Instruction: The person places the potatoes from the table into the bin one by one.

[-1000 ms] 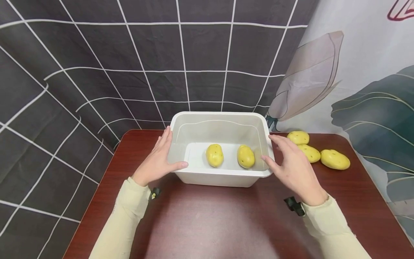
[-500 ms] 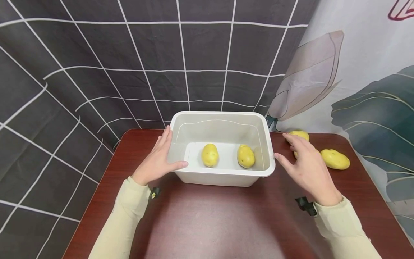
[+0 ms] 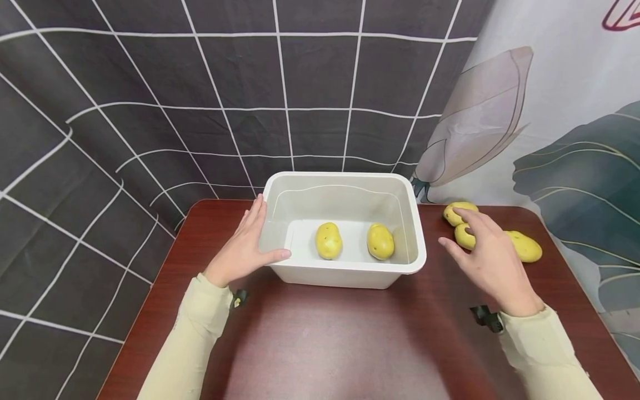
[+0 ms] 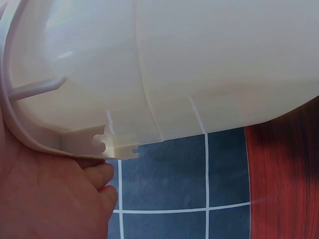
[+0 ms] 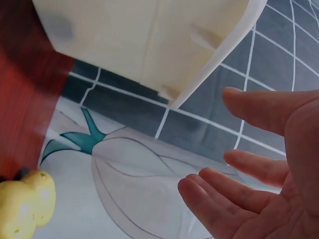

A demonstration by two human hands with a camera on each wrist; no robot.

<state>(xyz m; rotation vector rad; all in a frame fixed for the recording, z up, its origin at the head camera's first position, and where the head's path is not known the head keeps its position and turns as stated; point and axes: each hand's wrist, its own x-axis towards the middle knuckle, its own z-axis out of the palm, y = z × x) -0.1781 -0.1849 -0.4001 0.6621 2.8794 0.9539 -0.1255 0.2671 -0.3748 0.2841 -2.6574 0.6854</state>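
Observation:
Two yellow potatoes, a left one (image 3: pixel 328 241) and a right one (image 3: pixel 380 241), lie apart on the floor of a light-grey plastic bin (image 3: pixel 320 272). My left hand (image 3: pixel 242 244) rests on the bin's left rim with straight fingers, its thumb over the front left corner; the left wrist view shows that hand (image 4: pixel 55 194) against the rim's outside. My right hand (image 3: pixel 492 261) hovers right of the bin, holding nothing, its fingers spread and slightly bent. Close by on the table are three more potatoes: a back one (image 3: pixel 459 212), a middle one (image 3: pixel 465 237) and a right one (image 3: pixel 526 246), the last two partly hidden by the hand.
The bin stands on a dark red wooden table (image 3: pixel 325 333), near its back edge. Behind hangs a dark cloth with a white grid (image 3: pixel 320 72), joined at the right by a pale curtain with leaf and petal prints (image 3: pixel 575 166).
My right hand has left the bin's right rim and moved right, over to the loose potatoes. The left potato in the bin has rocked slightly. My left hand stays put.

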